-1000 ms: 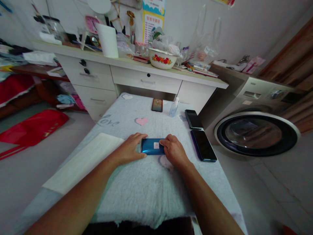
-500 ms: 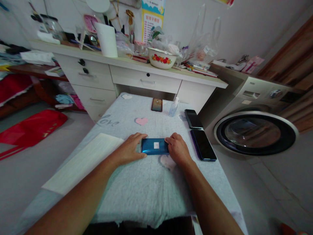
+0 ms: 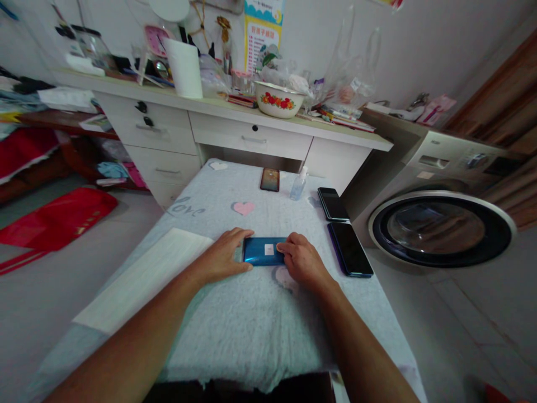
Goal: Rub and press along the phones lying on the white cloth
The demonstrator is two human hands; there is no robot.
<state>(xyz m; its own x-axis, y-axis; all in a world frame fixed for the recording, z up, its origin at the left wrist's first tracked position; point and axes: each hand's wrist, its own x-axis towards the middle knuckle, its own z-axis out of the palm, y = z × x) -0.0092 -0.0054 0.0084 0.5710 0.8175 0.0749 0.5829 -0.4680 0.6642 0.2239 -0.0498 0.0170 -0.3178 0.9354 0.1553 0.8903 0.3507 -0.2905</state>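
Note:
A blue phone lies back side up on the cloth-covered table, with a small white sticker near its middle. My left hand grips its left end, index finger along the far edge and thumb at the near edge. Over the right end is my right hand, fingers bunched and tips pressed on the phone's back just right of the sticker. Whether anything thin is pinched under those fingertips is hidden. To the right lie two dark phones, a nearer one and a farther one, screens up.
A clear spray bottle and a brown-backed phone are at the table's far side. A pale folded cloth or paper sheet lies left. Beyond stands a white desk with a flowered bowl; a washing machine is at right.
My right hand's fingertips have shifted left over the phone's back, from near its right end to beside the sticker. The left hand keeps its place.

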